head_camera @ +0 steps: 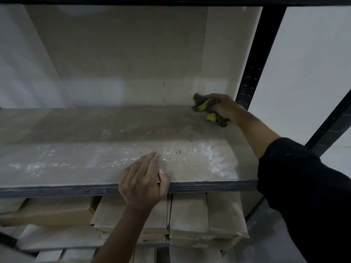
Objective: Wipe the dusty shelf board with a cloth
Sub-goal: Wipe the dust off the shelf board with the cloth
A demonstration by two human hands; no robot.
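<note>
At the back right corner of the shelf board (114, 130), the right hand (225, 106) holds a dark and yellow cloth (207, 109), its fingers curled around it. At the board's front edge, the left hand (142, 179) rests flat, fingers straight and close together, thumb hooked on the edge. White dust lies on the board near that hand. Under the board sit brown boxes (190, 217).

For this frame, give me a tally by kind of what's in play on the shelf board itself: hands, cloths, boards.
Hands: 2, left hand resting at the front edge, right hand at the back right corner
Cloths: 1, dark and yellow cloth gripped by the right hand
Shelf boards: 1, dusty shelf board
Total: 4
</note>
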